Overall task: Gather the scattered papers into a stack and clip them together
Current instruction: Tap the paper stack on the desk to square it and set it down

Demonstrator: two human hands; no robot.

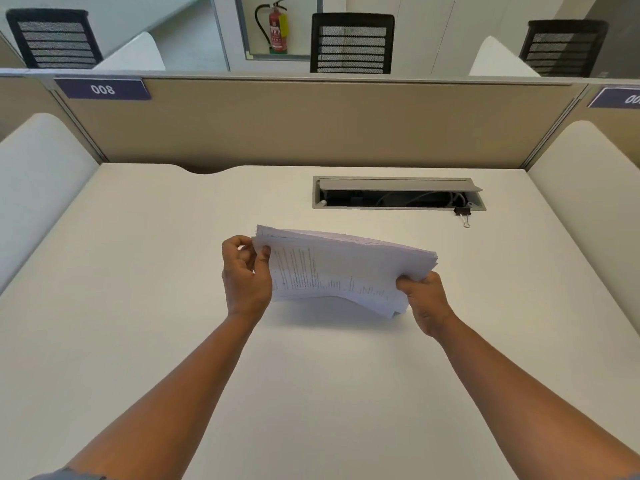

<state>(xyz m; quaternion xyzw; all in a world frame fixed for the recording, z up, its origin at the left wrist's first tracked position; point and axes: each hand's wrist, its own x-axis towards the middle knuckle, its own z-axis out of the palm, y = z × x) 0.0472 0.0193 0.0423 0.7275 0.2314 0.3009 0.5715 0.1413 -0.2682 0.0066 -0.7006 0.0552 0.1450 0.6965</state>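
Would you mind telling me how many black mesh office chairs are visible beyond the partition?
3: one chair at far left, one in the centre beside the fire extinguisher, one at far right. The partition hides their lower parts, so others may be hidden.

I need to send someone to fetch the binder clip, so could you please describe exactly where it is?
Start from the white desk and find the grey cable hatch set into its far side. The binder clip lies at the hatch's near right corner. It is small and black with silver wire handles, the only loose thing on the desk apart from the paper stack held in both hands.
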